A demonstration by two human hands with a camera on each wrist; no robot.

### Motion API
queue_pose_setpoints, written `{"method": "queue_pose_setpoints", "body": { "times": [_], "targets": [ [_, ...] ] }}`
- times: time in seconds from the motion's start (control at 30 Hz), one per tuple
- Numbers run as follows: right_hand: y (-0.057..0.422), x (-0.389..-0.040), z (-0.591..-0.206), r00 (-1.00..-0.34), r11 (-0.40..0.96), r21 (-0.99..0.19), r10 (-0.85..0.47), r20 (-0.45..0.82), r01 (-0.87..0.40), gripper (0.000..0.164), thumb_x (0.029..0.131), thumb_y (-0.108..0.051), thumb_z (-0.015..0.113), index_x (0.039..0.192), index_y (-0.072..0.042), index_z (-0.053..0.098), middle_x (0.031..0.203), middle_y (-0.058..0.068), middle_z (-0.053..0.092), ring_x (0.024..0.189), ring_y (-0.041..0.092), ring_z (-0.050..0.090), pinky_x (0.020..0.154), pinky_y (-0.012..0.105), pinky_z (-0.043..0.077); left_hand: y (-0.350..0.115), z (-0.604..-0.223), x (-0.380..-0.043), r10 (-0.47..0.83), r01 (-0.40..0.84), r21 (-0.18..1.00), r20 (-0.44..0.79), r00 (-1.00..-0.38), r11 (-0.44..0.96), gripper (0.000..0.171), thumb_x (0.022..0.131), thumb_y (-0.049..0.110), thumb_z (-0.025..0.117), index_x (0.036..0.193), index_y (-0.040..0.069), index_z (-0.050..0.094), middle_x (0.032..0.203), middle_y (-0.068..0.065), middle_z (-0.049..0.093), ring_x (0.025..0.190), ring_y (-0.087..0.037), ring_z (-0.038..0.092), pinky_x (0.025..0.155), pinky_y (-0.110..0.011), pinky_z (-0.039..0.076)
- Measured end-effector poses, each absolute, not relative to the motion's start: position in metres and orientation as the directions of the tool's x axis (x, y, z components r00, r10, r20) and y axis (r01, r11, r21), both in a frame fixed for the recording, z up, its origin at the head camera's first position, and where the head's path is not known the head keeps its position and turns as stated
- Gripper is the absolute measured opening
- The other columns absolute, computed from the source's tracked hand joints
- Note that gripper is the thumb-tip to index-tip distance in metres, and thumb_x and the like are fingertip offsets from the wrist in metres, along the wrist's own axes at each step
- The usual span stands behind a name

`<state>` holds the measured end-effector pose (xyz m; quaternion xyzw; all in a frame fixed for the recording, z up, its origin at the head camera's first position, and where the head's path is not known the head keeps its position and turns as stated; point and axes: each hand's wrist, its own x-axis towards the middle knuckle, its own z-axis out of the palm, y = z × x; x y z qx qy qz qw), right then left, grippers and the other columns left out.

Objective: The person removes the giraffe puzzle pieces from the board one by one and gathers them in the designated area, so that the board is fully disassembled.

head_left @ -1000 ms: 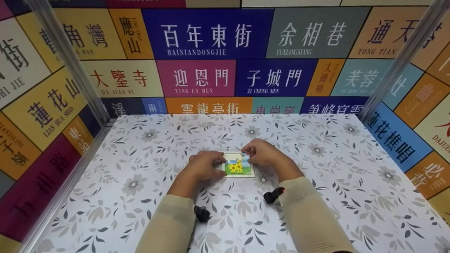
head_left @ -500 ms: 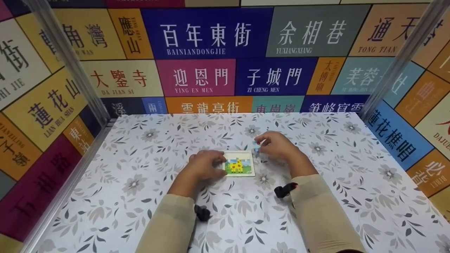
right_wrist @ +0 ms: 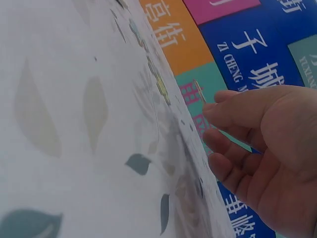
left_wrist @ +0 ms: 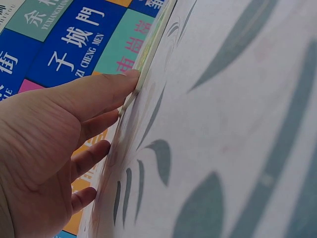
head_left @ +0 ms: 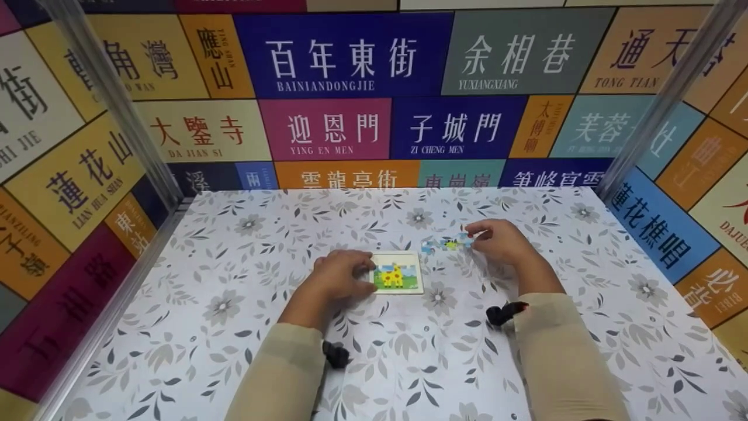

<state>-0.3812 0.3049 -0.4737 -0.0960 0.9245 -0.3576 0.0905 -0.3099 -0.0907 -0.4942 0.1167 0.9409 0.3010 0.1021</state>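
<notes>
A small jigsaw puzzle tray [head_left: 395,258] lies mid-table. Fitted pieces in its near part form a giraffe picture [head_left: 397,278]; the far part shows bare cream base. My left hand [head_left: 342,275] grips the tray's left side, and in the left wrist view the thumb [left_wrist: 130,75] lies on its edge. To the right, my right hand [head_left: 499,241] pinches a small puzzle piece [head_left: 466,237] between thumb and fingertips. That piece shows edge-on as a thin sliver in the right wrist view. Between tray and right hand lie a blue piece [head_left: 428,247] and a yellow-green piece [head_left: 450,245].
A white tablecloth [head_left: 245,327] with grey leaves and flowers covers the table. Panels with large Chinese lettering [head_left: 345,64] stand behind and along both sides. Clear corner posts [head_left: 125,105] rise at the back corners.
My right hand has drawn off rightward from the tray's top right corner, where pieces lay before. Loose pieces now lie on the cloth right of the tray. The left hand has stayed put.
</notes>
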Motion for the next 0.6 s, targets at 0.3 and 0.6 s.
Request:
{"method": "queue_pose_setpoints", "body": {
  "times": [0.3, 0.6],
  "targets": [
    [0.310, -0.380, -0.487, -0.973, 0.715, -0.699, -0.176, -0.147, -0.024, 0.043, 0.102, -0.013, 0.065, 0.146, -0.013, 0.065, 0.147, 0.014, 0.066, 0.138, 0.038, 0.059, 0.113, 0.054, 0.052, -0.091, -0.495, -0.310, 0.273, 0.138, 0.595, -0.143, -0.951, 0.792, 0.041, 0.086, 0.042, 0.087, 0.125, 0.040, 0.074, 0.158, 0.021, 0.055, 0.157, -0.020, 0.040, 0.133, -0.056, 0.020],
    [0.308, -0.379, -0.490, -0.975, 0.714, -0.699, -0.179, -0.129, -0.039, 0.043, 0.102, -0.012, 0.065, 0.145, -0.009, 0.064, 0.144, 0.015, 0.068, 0.136, 0.038, 0.061, 0.113, 0.054, 0.052, -0.092, -0.494, -0.309, 0.267, 0.135, 0.607, -0.132, -0.955, 0.783, 0.038, 0.086, 0.041, 0.087, 0.122, 0.041, 0.074, 0.157, 0.022, 0.055, 0.156, -0.020, 0.040, 0.132, -0.056, 0.023]
  ]
}}
